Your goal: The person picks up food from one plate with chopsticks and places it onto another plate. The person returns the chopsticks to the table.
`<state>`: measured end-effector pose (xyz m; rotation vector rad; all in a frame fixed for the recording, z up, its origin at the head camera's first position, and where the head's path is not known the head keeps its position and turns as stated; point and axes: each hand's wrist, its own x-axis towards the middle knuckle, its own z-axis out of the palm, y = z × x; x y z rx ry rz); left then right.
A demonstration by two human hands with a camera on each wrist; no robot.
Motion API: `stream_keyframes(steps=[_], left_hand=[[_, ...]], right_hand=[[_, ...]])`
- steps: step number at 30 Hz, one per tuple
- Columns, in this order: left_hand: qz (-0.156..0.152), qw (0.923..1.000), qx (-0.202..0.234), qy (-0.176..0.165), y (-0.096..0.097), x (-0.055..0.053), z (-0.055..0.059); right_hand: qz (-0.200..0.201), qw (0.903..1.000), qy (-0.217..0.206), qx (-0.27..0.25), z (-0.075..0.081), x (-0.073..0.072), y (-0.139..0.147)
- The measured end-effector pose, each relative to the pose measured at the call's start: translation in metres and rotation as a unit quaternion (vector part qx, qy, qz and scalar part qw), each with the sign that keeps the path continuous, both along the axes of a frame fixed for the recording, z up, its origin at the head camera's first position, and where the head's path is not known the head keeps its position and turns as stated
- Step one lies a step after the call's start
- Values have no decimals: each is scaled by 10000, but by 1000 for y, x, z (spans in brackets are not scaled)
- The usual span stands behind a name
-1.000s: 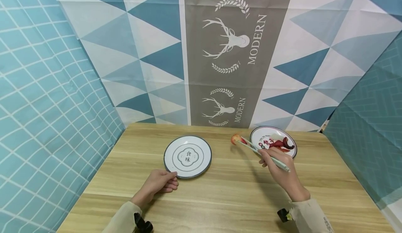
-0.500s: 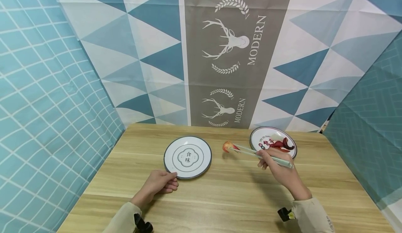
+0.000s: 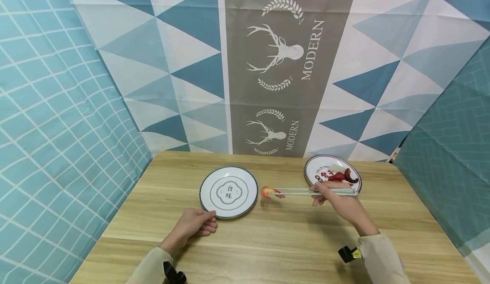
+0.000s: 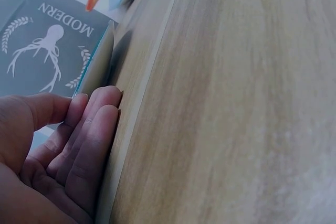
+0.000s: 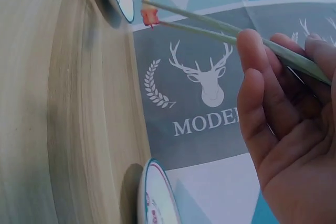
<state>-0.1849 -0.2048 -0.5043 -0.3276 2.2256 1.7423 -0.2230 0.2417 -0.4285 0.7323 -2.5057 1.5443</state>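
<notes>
My left hand (image 3: 195, 223) pinches the near-left rim of a white plate (image 3: 245, 183) with a dark blue edge and a black printed emblem in its middle. The thumb lies over the rim in the left wrist view (image 4: 58, 109). My right hand (image 3: 340, 201) holds a pair of pale green chopsticks (image 3: 294, 192), pointing left. Their tips grip an orange-red shrimp (image 3: 267, 192), held up just right of the white plate; its shadow falls on the wood below. In the right wrist view the shrimp (image 5: 148, 11) hangs between the two tips.
At the back right stands a second plate (image 3: 314, 164) with red lettering, bearing dark red curved pieces (image 3: 346, 175) and a pale piece; my right hand partly overlaps it. The wooden table (image 3: 249, 250) meets a patterned cloth backdrop (image 3: 268, 84), with blue cloth walls at both sides.
My right hand has swung the chopsticks round, carrying the shrimp left and toward me, from near the right plate to beside the left plate. The left hand stays on its rim.
</notes>
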Motion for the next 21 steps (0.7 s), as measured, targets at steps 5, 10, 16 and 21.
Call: stream_keyframes(steps=[5, 10, 16, 21], left_hand=[[-2, 10000, -17, -18, 1, 0, 1], [-23, 10000, -28, 4, 0, 1, 1], [-24, 10000, 15, -4, -2, 1, 0], [-48, 10000, 17, 0, -1, 0, -2]], right_hand=[[302, 9976, -374, -489, -2, -10, 4], [523, 9923, -880, -701, -1, -15, 1], [559, 9903, -1147, -551, -2, -19, -6], [648, 9888, -1229, -542, -4, -24, -6]])
